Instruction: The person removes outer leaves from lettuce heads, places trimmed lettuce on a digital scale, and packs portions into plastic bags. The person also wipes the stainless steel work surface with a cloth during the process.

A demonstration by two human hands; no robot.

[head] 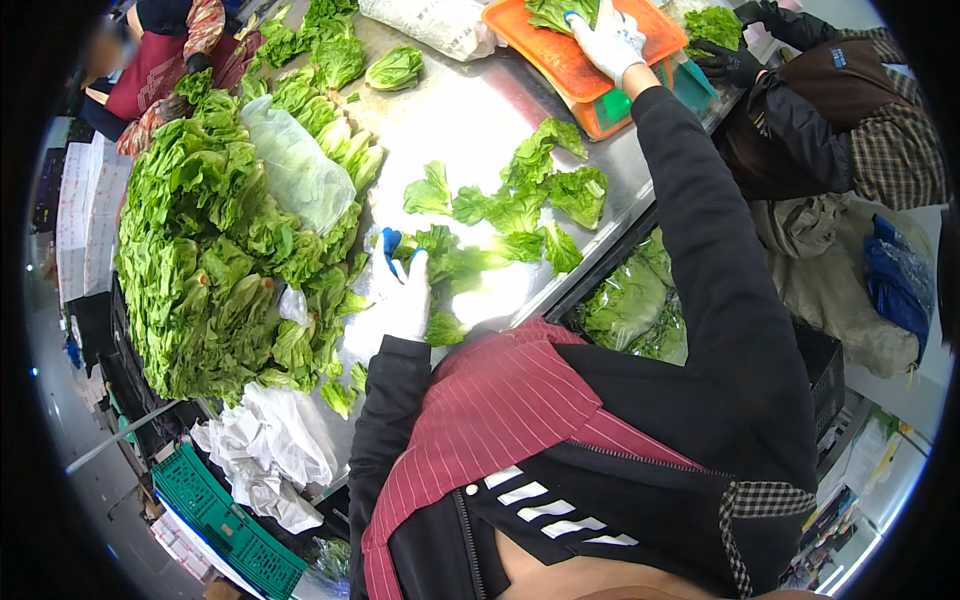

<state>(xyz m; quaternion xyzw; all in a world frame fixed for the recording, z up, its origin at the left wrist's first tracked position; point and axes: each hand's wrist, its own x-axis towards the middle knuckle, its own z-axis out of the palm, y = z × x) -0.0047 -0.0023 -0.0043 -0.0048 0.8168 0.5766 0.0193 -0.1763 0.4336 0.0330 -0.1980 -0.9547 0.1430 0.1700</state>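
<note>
My right hand (pixel 616 45), in a white glove with blue fingertips, rests on a lettuce (pixel 559 13) over an orange tray (pixel 529 45). Its thumb lies against the leaves, and the far fingers are partly cut off by the frame's top edge. My left hand (pixel 401 296), gloved the same way, is low over the metal table (pixel 457 127). Thumb and forefinger are apart at the edge of loose lettuce leaves (pixel 442 251), with no firm hold visible. More loose leaves (pixel 525 202) spread to the right of it. Glare washes out part of the tabletop.
A tall lettuce heap (pixel 210 262) stands left, with a clear plastic bag (pixel 300 165) on it. White crumpled sacking (pixel 270 450) and a green crate (pixel 225 517) lie below. Bagged greens (pixel 630 300) sit beneath the table's right edge. Co-workers' gloved hands (pixel 724 60) handle lettuce at both sides.
</note>
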